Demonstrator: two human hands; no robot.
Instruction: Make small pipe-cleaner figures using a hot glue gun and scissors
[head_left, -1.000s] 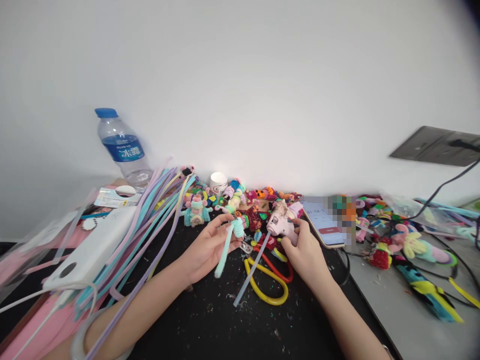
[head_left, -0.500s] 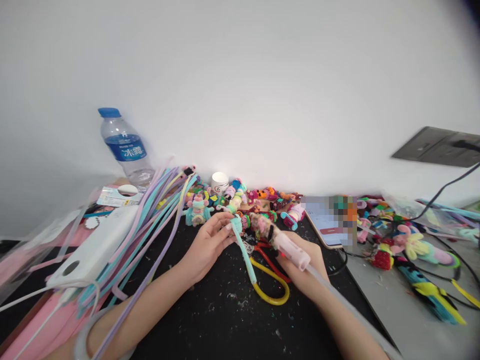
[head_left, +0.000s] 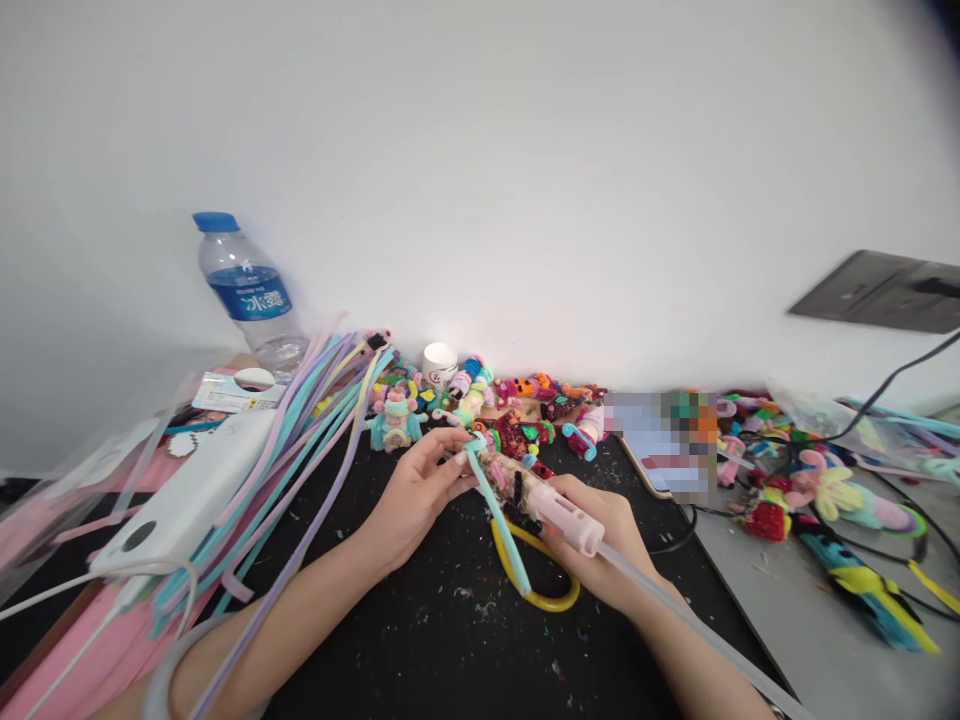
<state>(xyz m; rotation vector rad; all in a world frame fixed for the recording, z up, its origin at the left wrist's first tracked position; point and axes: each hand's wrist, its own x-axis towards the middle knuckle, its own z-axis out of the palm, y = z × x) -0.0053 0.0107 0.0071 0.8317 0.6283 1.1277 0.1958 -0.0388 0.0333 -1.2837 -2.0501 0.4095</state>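
My left hand (head_left: pixel 416 490) pinches a small mint-green fuzzy piece with a long pipe-cleaner tail (head_left: pixel 499 515) that hangs down toward me. My right hand (head_left: pixel 607 545) is wrapped round a pink hot glue gun (head_left: pixel 559 510), a clear glue stick (head_left: pixel 675 620) sticking out of its back. The gun's nozzle points left and touches the green piece by my left fingertips. Under both hands lie scissors with yellow and red handles (head_left: pixel 544 590) on the black mat (head_left: pixel 450 640).
A bundle of pastel pipe cleaners (head_left: pixel 300 440) and a white power bank (head_left: pixel 187 500) lie at the left, a water bottle (head_left: pixel 247 290) behind them. Small fuzzy figures (head_left: pixel 480 400) line the wall. A phone (head_left: pixel 660 450), cables and more figures (head_left: pixel 825 490) fill the right.
My right hand turned the glue gun round, so its nozzle now points left at the green piece and the glue stick trails toward me. The left hand stayed put.
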